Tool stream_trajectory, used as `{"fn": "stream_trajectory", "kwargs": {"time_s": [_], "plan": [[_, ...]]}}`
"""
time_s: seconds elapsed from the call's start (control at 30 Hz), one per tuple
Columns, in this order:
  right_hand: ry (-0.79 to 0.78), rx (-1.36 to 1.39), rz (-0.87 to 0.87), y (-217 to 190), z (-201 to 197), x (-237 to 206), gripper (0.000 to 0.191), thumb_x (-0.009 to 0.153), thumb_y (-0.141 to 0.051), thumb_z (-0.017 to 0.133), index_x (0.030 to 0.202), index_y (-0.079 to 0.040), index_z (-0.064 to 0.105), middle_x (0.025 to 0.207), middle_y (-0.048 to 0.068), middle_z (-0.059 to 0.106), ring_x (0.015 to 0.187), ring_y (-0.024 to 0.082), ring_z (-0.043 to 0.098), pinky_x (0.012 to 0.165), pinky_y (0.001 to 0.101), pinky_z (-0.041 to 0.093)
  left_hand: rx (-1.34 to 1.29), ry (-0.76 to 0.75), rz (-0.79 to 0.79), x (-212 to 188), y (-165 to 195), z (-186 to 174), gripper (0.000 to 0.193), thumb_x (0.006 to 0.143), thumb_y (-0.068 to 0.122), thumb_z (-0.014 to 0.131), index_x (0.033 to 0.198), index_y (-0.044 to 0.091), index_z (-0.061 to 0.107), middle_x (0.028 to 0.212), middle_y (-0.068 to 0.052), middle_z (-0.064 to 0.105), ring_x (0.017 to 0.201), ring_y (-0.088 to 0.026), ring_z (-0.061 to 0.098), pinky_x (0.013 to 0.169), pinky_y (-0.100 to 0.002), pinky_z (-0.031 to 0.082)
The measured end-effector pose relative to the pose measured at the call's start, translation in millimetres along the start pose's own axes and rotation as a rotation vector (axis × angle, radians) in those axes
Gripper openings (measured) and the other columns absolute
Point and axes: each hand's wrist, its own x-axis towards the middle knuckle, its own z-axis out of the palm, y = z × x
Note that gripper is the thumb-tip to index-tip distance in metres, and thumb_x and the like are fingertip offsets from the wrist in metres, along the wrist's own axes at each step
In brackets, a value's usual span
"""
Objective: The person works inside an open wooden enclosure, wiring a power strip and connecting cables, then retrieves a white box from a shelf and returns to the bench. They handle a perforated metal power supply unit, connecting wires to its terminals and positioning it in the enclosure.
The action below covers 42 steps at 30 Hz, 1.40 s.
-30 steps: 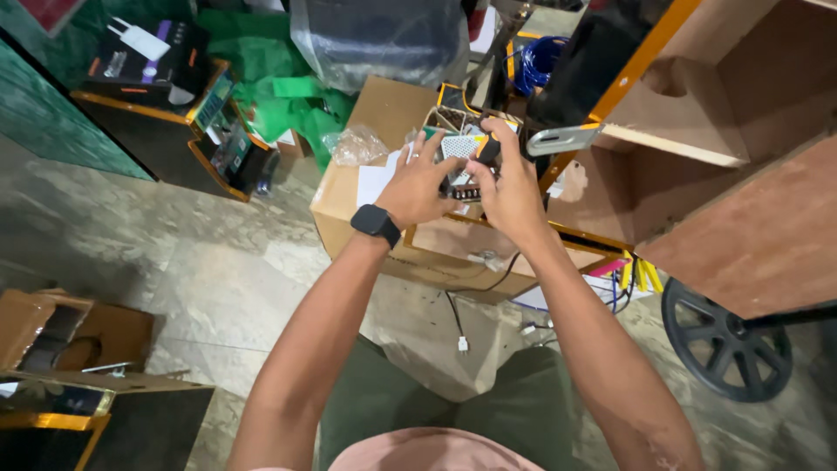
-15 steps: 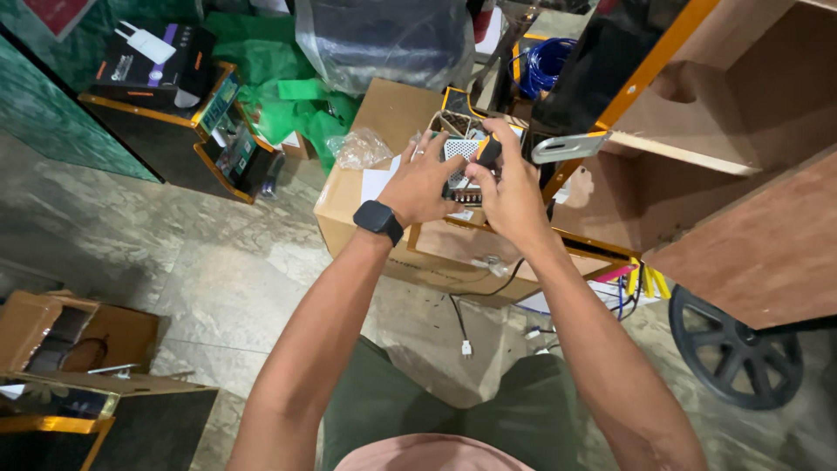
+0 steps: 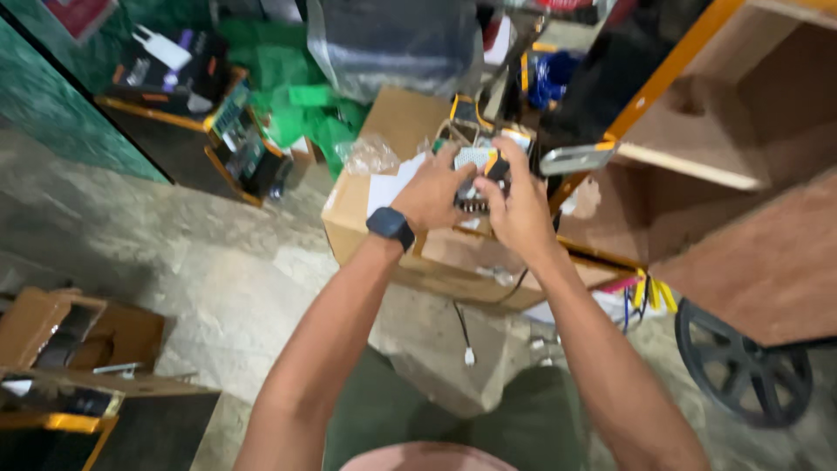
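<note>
While I'm leaning over the big cardboard box [image 3: 410,235] on the floor, the whole view is sliding a bit compared with a second ago: the box and my hands are sitting slightly further right and higher in frame now, so I'm just tipping my head, not moving the work. Using that box as the anchor: the wooden cabinet [image 3: 741,218] with the orange edge is standing right of it, the black wheel [image 3: 741,371] is down to its right, the green bags [image 3: 296,105] and the clear plastic bag [image 3: 392,44] are sitting behind it, and the open brown carton [image 3: 78,336] is lying well off to its left.

Right above the box's top, both hands are still clamped around the small metal electronic unit [image 3: 478,179] with orange bits. My left hand [image 3: 432,187], the one with the dark smartwatch [image 3: 390,227], is gripping its left side with fingers curled shut. My right hand [image 3: 519,209] is wrapping over the right side, thumb pressing on top. The grip looks basically the same as half a second ago, so I'm reckoning I'm still fiddling with the same spot on it. A thin cable [image 3: 462,327] is dangling off the box's front down to the floor.
</note>
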Motion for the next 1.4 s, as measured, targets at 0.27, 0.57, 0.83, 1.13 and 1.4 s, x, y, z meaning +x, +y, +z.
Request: {"fn": "stream_trajectory", "kwargs": {"time_s": [0.27,0.57,0.83,1.13,1.4], "plan": [[0.01,-0.029,-0.047,-0.8,-2.3,-1.8,0.05,0.099,-0.001,0.067,0.143,-0.009,0.046,0.106,0.017,0.073,0.098,0.029,0.075,0.081,0.0364,0.059,-0.054,0.05,0.035,-0.2,-0.3,2.7,0.083,0.062,0.029,0.092,0.136,0.011,0.058,0.147,-0.033,0.042,0.127,-0.053,0.049,0.107,-0.056,0.042],[0.048,0.134,-0.065,-3.9,-3.4,-5.6,0.048,0.101,0.001,0.063,0.144,-0.01,0.042,0.107,0.014,0.07,0.093,0.025,0.074,0.083,0.0344,0.061,-0.072,-0.002,-0.007,-2.4,2.4,-2.8,0.076,0.063,0.029,0.092,0.128,0.012,0.057,0.15,-0.03,0.041,0.127,-0.052,0.051,0.106,-0.054,0.044],[-0.046,0.002,-0.049,2.5,-4.6,-10.5,0.049,0.099,0.001,0.064,0.142,-0.009,0.044,0.102,0.013,0.072,0.089,0.025,0.075,0.079,0.035,0.059,-0.048,0.016,0.023,-1.9,5.4,-5.8,0.074,0.062,0.028,0.094,0.126,0.012,0.059,0.149,-0.032,0.039,0.128,-0.054,0.05,0.107,-0.055,0.043],[-0.008,0.02,-0.035,4.5,-5.2,-2.2,0.048,0.1,0.001,0.064,0.142,-0.009,0.043,0.104,0.015,0.073,0.091,0.026,0.076,0.08,0.0358,0.059,-0.049,-0.027,-0.038,-1.2,9.2,-8.7,0.078,0.062,0.029,0.094,0.129,0.014,0.058,0.152,-0.029,0.039,0.13,-0.052,0.05,0.106,-0.053,0.044],[-0.009,-0.019,-0.069,-1.3,-3.6,3.1,0.048,0.1,0.001,0.067,0.142,-0.01,0.044,0.101,0.016,0.073,0.09,0.025,0.076,0.078,0.0365,0.058,-0.06,-0.003,-0.049,0.8,7.0,-4.9,0.087,0.062,0.03,0.094,0.138,0.016,0.055,0.15,-0.028,0.039,0.13,-0.052,0.048,0.107,-0.053,0.043]]}}
